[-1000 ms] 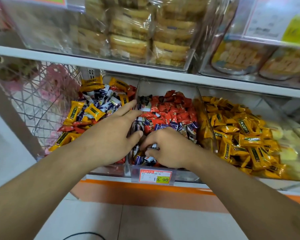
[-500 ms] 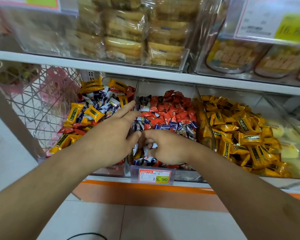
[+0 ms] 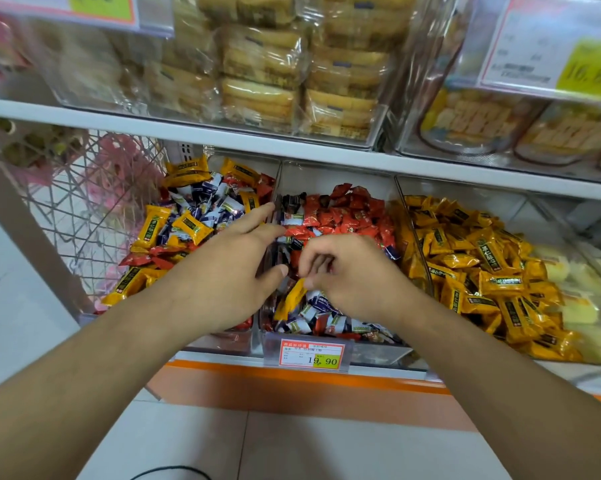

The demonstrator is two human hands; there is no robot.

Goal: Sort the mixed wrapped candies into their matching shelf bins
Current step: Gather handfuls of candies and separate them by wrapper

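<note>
**Around the shelf**

Wrapped cakes (image 3: 261,60) sat stacked in a clear tub on the upper shelf, biscuit packs (image 3: 472,123) to their right. A red-and-yellow price tag (image 3: 311,355) read 19.90. A wire rack (image 3: 80,209) stood at left.

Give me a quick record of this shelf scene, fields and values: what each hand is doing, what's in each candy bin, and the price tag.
left hand: fingers straight, over the divider between left bin and middle bin
right hand: pinches a yellow wrapped candy over the middle bin
left bin: mixed yellow, red and blue-white candies
middle bin: mostly red at the back, blue-white at the front
right bin: yellow candies
price tag: reads 19.90, on the middle bin's front
</note>
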